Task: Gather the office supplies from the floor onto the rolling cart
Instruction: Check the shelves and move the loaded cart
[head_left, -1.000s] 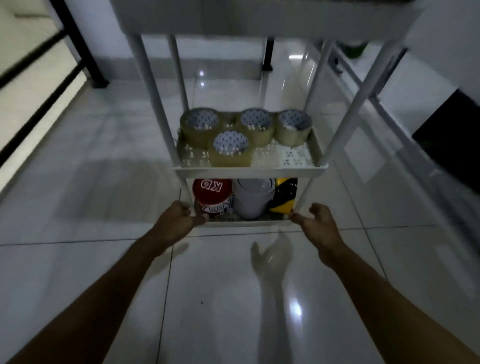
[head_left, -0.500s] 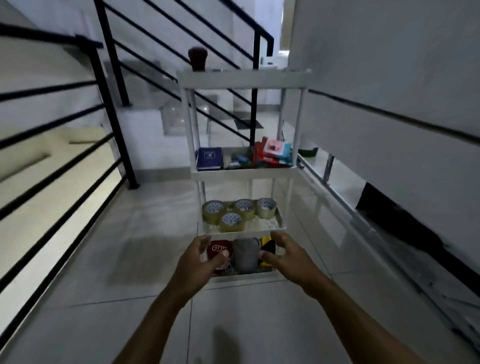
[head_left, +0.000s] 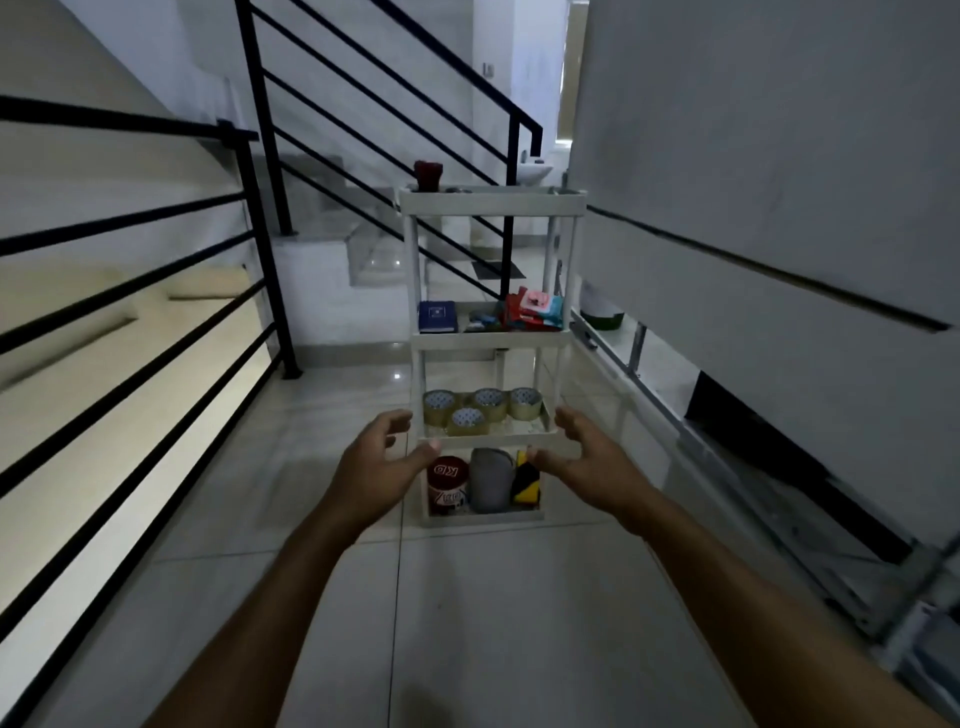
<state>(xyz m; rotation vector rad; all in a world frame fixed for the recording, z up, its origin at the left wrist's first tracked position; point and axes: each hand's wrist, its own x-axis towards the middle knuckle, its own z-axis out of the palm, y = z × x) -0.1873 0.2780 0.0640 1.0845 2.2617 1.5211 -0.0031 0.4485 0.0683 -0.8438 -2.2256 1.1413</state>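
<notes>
A white four-tier rolling cart (head_left: 492, 340) stands on the tiled floor ahead. Its second shelf holds a blue book (head_left: 437, 317) and coloured packets (head_left: 535, 312). Several clear tape rolls (head_left: 469, 420) sit on the third shelf. The bottom shelf holds a red tin (head_left: 448, 483), a grey roll (head_left: 490, 479) and a yellow-black tape roll (head_left: 525, 479). My left hand (head_left: 382, 465) and my right hand (head_left: 589, 457) hover in front of the lower shelves, fingers spread, holding nothing. A dark red object (head_left: 428, 174) stands on the top tier.
Black stair railings (head_left: 260, 218) run along the left and behind the cart. A pale wall (head_left: 779, 182) lines the right, with metal framing (head_left: 779, 519) along its base. A green tub (head_left: 602, 317) sits by the wall. Bare glossy tiles (head_left: 467, 623) lie below my arms.
Both hands let go of the cart's bottom shelf and pulled back, fingers spreading. The view rose and backed away, so the whole cart now shows.
</notes>
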